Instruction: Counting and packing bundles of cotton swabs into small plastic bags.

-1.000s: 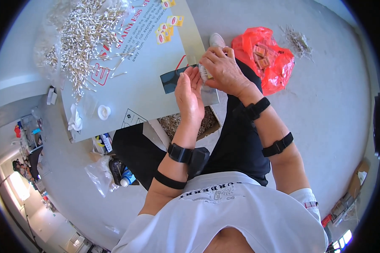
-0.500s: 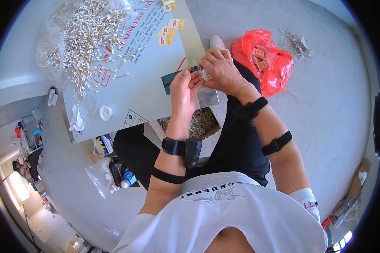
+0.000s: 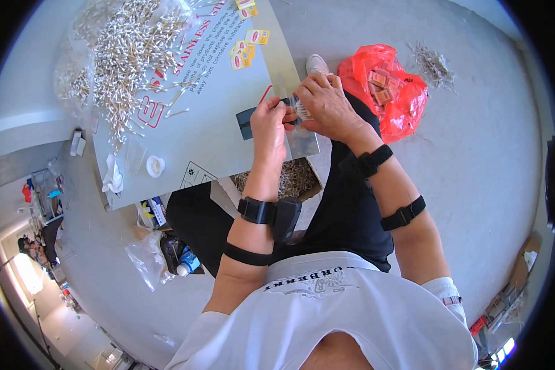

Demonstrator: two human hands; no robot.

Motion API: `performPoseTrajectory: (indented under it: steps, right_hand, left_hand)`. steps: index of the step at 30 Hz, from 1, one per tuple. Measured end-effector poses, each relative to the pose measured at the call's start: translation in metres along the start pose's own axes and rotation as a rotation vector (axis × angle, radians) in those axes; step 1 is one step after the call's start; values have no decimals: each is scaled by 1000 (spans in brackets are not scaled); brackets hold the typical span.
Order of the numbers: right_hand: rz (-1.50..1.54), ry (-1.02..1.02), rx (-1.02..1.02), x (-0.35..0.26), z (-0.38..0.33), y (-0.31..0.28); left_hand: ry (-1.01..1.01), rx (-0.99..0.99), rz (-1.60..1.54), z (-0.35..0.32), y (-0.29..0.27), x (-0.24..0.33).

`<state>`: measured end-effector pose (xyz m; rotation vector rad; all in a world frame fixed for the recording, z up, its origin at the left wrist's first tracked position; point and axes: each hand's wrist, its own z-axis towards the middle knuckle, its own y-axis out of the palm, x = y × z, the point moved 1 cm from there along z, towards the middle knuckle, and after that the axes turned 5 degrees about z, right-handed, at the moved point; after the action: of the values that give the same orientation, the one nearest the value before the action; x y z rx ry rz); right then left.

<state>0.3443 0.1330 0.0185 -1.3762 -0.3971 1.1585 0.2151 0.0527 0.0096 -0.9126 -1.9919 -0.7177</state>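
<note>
At the table's right edge my right hand is closed round a small bundle of cotton swabs, their white tips showing toward my left hand. A clear pack seems to wrap the bundle, but the fingers hide most of it. Beside it my left hand is pinched shut, its fingertips close to the swab tips; what lies between them is too small to make out. A dark flat strip lies on the table, partly under my left hand. To the far left, a large heap of loose cotton swabs spills from a clear plastic bag.
Yellow-and-white cards lie on the film-covered table. A small white round tub and crumpled tissue sit near its left corner. Below stands a cardboard box of swabs. A red plastic bag of small packs rests on the floor.
The fingers of my left hand have drawn together from a looser, spread pose. My right hand has shifted only slightly, and the swab bundle stays in it.
</note>
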Motion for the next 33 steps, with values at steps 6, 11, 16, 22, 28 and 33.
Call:
performPoseTrajectory:
  steps: [6, 11, 16, 22, 28, 33]
  right_hand:
    - [37, -60, -39, -4, 13, 8]
    - [67, -77, 73, -1, 5, 7]
    - [77, -69, 68, 3, 7, 12]
    - [78, -74, 87, 5, 7, 13]
    - [77, -79, 45, 2, 9, 9]
    - [80, -60, -40, 3, 11, 7]
  left_hand:
    - [12, 26, -34, -1, -6, 2]
    - [24, 28, 18, 1, -4, 2]
    - [-44, -85, 24, 6, 4, 7]
    - [-88, -52, -34, 3, -1, 9]
    - [-115, -27, -236, 12, -3, 8]
    - [5, -35, 106, 6, 7, 4]
